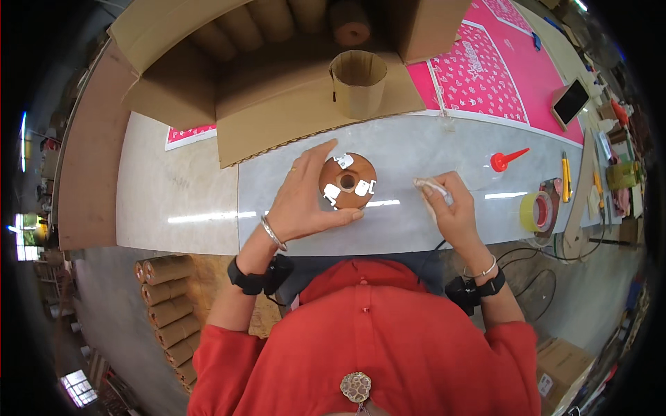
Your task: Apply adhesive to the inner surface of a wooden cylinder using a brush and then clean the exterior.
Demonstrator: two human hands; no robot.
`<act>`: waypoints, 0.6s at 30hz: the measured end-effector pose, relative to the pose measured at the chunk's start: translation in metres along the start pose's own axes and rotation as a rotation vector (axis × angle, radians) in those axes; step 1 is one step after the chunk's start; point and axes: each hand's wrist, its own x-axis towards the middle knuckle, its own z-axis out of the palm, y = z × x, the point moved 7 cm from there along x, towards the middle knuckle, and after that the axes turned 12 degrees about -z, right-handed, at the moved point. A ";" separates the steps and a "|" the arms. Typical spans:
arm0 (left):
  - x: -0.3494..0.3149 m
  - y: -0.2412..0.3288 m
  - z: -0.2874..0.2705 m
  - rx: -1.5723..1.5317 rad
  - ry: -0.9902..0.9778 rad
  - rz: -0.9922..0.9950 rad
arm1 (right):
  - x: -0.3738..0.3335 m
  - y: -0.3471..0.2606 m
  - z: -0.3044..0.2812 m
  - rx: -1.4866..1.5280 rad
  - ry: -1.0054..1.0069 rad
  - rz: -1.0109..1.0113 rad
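My left hand [298,197] curls its fingers and thumb around the rim of a round brown piece [359,169]. This piece has a hole in its middle and several white patches on its upper face. Its underside and depth are hidden. To the right, apart from it, my right hand [452,211] is closed on a crumpled whitish cloth or wad [433,188]; I cannot tell which material it is. Both hands are over the grey tabletop [395,232].
An open cardboard box [277,125] with brown rolls inside stands beyond my hands, a hollow cardboard tube [368,100] on its flap. To the right are a red-nozzled bottle [499,162], yellow tape [531,212], a yellow cutter [566,177] and a phone [571,104]. Rolls [173,312] are stacked at lower left.
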 end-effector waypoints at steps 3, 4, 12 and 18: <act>0.011 0.010 0.004 0.157 -0.175 -0.089 | 0.008 0.008 0.003 0.218 0.061 0.066; 0.012 0.013 0.002 0.152 -0.154 -0.064 | 0.011 0.009 0.003 0.245 0.064 0.096; -0.008 -0.008 0.020 -0.277 0.122 -0.070 | 0.049 -0.033 0.018 0.135 0.186 -0.112; -0.019 -0.016 0.028 -0.305 0.162 -0.105 | 0.058 0.004 0.042 0.017 0.069 -0.044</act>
